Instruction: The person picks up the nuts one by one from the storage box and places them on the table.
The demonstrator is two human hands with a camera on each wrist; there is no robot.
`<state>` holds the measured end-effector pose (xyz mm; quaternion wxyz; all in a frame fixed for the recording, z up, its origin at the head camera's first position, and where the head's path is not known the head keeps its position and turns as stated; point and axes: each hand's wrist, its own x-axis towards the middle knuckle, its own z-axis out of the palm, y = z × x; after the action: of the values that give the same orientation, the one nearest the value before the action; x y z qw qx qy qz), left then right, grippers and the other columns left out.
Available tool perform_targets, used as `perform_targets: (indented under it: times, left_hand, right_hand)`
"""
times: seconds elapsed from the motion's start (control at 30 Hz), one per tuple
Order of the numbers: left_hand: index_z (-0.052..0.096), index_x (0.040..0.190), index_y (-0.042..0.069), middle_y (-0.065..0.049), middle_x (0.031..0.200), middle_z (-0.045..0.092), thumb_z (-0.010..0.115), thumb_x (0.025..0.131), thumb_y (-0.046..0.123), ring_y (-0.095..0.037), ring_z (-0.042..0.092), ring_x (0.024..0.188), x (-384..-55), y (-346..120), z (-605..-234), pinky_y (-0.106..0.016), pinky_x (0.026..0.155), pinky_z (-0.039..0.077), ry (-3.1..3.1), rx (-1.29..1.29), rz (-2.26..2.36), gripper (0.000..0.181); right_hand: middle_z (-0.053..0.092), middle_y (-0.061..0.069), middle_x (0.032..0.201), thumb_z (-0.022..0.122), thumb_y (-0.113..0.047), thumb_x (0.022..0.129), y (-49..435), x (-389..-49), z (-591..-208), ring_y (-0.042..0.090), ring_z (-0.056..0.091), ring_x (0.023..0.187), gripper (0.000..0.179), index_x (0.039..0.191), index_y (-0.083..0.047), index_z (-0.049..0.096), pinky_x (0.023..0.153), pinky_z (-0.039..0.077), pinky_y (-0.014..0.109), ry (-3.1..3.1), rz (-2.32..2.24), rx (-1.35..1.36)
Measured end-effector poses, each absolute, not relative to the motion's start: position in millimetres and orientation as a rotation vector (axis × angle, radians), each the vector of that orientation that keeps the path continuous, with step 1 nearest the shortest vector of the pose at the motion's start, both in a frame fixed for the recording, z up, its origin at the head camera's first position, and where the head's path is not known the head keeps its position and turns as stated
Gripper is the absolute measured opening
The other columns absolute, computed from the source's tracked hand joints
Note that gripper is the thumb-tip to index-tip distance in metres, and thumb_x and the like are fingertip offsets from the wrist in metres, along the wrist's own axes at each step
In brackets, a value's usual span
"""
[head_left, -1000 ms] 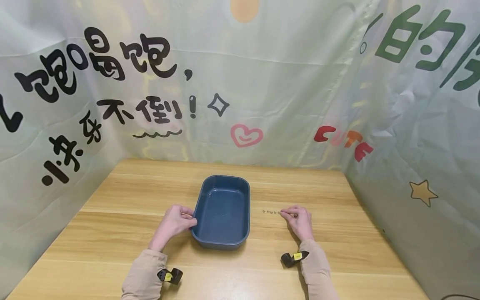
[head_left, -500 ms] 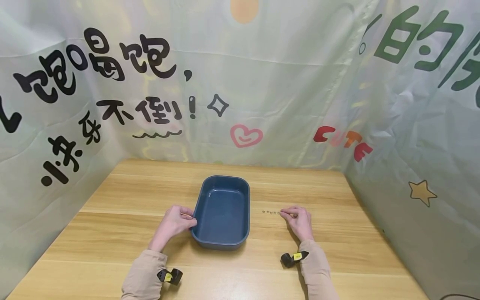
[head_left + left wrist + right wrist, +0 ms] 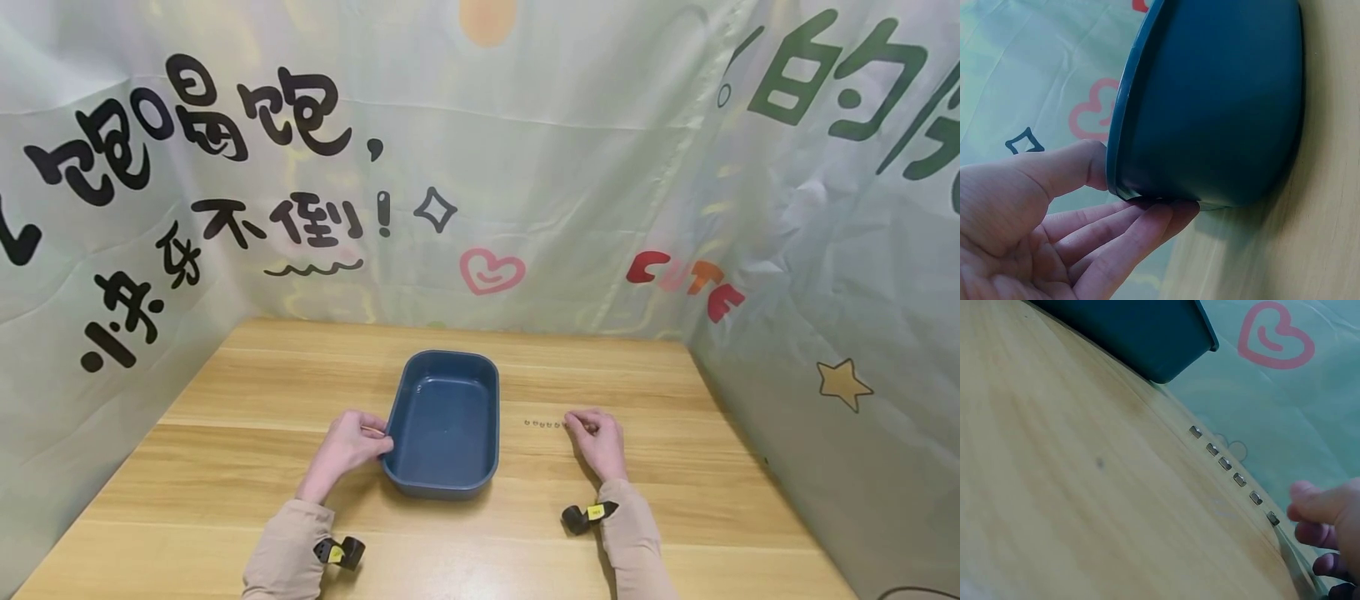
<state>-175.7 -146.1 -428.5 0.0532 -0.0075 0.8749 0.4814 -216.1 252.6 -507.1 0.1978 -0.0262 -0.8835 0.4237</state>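
Note:
The deep blue rectangular plastic box stands on the table with nothing visible in it. My left hand pinches its left rim, thumb at the rim and fingers under it against the outer wall. To the box's right, several small metal nuts lie in a row. My right hand is at the right end of that row, its fingers loosely bent. In the right wrist view its thumb tip is just beside the last nut, and nothing shows between thumb and fingers.
The wooden table meets a printed cloth backdrop at the back and on both sides. Black wrist cameras are strapped on both sleeves. A dark cable shows at the lower right corner.
My right fingertips have drawn slightly right, off the end of the row, and one more nut shows there. My left hand and the box have stayed put.

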Motion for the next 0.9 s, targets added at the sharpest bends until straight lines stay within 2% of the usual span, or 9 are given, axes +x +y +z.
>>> perform_targets:
  times: [0.13, 0.27, 0.47, 0.6, 0.73, 0.9]
  left_hand:
    - [0.07, 0.106, -0.012, -0.024, 0.096, 0.076, 0.072, 0.075, 0.006, -0.027, 0.076, 0.084, -175, -146, -428, -0.036, 0.077, 0.063, 2.663, -0.017, 1.457, 0.036]
    - [0.069, 0.107, -0.012, -0.025, 0.096, 0.076, 0.072, 0.075, 0.006, -0.028, 0.076, 0.083, -175, -146, -428, -0.037, 0.076, 0.063, 2.663, -0.013, 1.455, 0.037]
    - [0.07, 0.106, -0.011, -0.025, 0.097, 0.076, 0.073, 0.075, 0.007, -0.027, 0.076, 0.084, -176, -147, -430, -0.036, 0.077, 0.063, 2.669, -0.022, 1.455, 0.036]
    - [0.07, 0.106, -0.012, -0.025, 0.096, 0.076, 0.072, 0.075, 0.007, -0.028, 0.076, 0.083, -176, -147, -429, -0.036, 0.076, 0.063, 2.666, -0.012, 1.456, 0.036]
    - [0.07, 0.106, -0.012, -0.024, 0.096, 0.076, 0.073, 0.075, 0.007, -0.027, 0.076, 0.083, -176, -147, -428, -0.036, 0.076, 0.063, 2.665, -0.01, 1.448, 0.036]
    - [0.07, 0.106, -0.012, -0.025, 0.096, 0.076, 0.073, 0.076, 0.007, -0.027, 0.076, 0.083, -175, -147, -428, -0.036, 0.076, 0.063, 2.666, -0.005, 1.45, 0.036]
  right_hand:
    - [0.074, 0.016, 0.104, 0.069, -0.019, 0.094, 251, -217, -505, 0.008, 0.058, 0.085, 0.023, 0.107, -0.003, 0.077, 0.076, 0.046, 0.019, -2.423, 1.25, -0.128]
    - [0.073, 0.014, 0.105, 0.066, -0.02, 0.096, 245, -217, -493, 0.01, 0.058, 0.089, 0.025, 0.112, -0.003, 0.075, 0.078, 0.045, 0.021, -2.401, 1.251, -0.104]
    - [0.073, 0.015, 0.103, 0.067, -0.017, 0.094, 225, -222, -459, 0.024, 0.062, 0.095, 0.026, 0.115, -0.002, 0.072, 0.089, 0.049, 0.04, -2.451, 1.203, 0.07]
    - [0.074, 0.015, 0.098, 0.068, -0.015, 0.093, 206, -226, -437, 0.029, 0.064, 0.093, 0.023, 0.11, 0.0, 0.073, 0.089, 0.052, 0.052, -2.473, 1.119, 0.253]
    - [0.074, 0.012, 0.091, 0.07, -0.014, 0.09, 183, -231, -419, 0.028, 0.067, 0.087, 0.018, 0.102, -0.002, 0.076, 0.085, 0.053, 0.051, -2.486, 1.006, 0.394]
    - [0.076, 0.009, 0.089, 0.07, -0.015, 0.09, 151, -241, -398, 0.024, 0.068, 0.085, 0.015, 0.098, -0.004, 0.076, 0.081, 0.055, 0.043, -2.59, 0.939, 0.509]
